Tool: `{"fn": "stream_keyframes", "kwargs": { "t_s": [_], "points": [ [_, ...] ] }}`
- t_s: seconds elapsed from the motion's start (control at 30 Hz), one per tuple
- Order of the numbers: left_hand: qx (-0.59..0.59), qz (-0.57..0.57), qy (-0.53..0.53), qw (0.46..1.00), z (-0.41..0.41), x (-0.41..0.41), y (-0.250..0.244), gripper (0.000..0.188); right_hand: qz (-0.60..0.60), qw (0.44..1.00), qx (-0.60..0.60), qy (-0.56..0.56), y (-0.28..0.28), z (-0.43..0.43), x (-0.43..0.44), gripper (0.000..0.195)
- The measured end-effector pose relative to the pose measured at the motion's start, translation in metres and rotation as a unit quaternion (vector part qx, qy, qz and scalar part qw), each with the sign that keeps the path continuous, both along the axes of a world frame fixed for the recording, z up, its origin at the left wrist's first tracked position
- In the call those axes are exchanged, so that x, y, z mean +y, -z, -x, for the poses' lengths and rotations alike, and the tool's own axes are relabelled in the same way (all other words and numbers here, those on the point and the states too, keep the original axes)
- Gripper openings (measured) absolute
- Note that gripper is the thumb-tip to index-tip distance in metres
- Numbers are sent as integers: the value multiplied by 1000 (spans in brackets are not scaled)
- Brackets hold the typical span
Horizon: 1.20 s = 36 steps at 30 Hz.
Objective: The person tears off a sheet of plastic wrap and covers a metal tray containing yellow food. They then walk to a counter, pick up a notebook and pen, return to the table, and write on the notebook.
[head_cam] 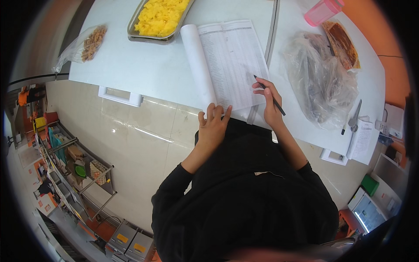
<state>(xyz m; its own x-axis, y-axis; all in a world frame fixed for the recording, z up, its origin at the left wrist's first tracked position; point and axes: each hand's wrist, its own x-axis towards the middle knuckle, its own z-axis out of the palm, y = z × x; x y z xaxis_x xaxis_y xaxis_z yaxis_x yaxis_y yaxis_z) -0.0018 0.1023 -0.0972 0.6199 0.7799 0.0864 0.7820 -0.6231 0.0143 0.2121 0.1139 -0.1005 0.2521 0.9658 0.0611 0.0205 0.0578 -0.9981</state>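
A stack of printed table sheets (234,62) lies on the white table (157,72) in front of me. Its front pages are folded over into a white roll (198,65) along the left side. My left hand (212,124) rests its spread fingertips on the near edge of the papers, by the end of the roll. In my right hand (271,101) is a slim black pen (278,106), its tip pointing up and left over the lower right of the sheet. I cannot tell whether the tip touches the paper.
A tray of yellow food (162,18) and a bag of brown pieces (93,42) sit left. Right are a crumpled plastic bag (320,82), a reddish-brown packet (342,44), a pink bottle (322,13), scissors (354,121) and a booklet (360,137). A metal rack (98,177) stands behind left.
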Motion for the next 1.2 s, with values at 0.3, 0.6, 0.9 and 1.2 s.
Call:
{"fn": "stream_keyframes", "kwargs": {
  "t_s": [0.3,0.6,0.9,1.2],
  "points": [
    [31,140,-12,990,-29,-7,-12,65,19,999,13,37,16,-5,-11,10],
    [3,237,-41,971,-38,-19,0,84,1,996,88,-8,32,3,-15,9],
    [-29,203,-16,979,-43,-18,9,77,5,999,-28,-41,40,-1,-16,14],
    [-38,209,-13,977,-44,-15,11,71,15,998,-46,-43,42,1,-14,14]
  ]
}}
